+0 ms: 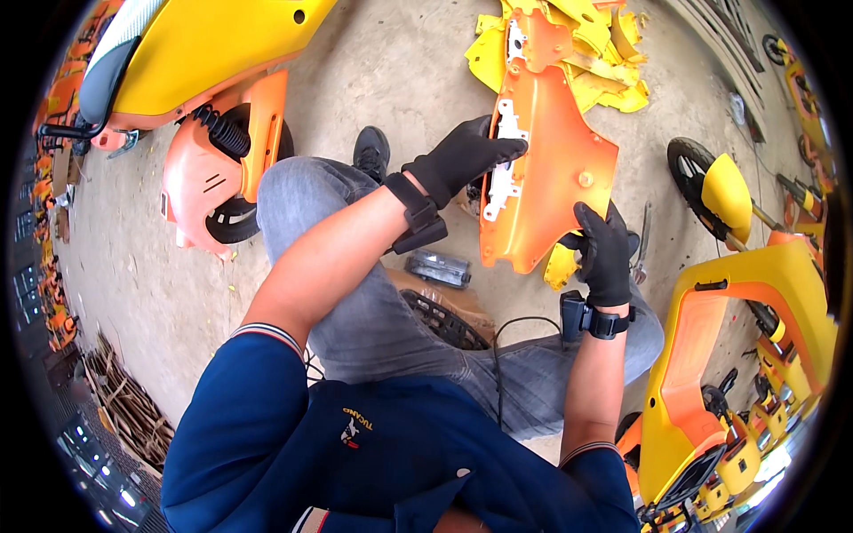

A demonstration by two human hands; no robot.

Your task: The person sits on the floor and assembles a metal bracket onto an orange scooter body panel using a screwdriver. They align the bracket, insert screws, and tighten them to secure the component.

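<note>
An orange molded plastic body panel is held up in front of me, its long axis pointing away. White plastic brackets run along its left edge. My left hand, in a black glove, is closed on that edge, with the thumb over the brackets and the other fingers hidden behind. My right hand, also gloved, grips the lower right corner; its fingers pass partly under the panel. A small yellow part shows beneath the panel's near end.
Yellow plastic panels lie piled beyond the panel. A yellow and orange scooter stands at left, another scooter body at right. A wheel with yellow fender and a metal tool are nearby. A clear plastic-wrapped item lies between my legs.
</note>
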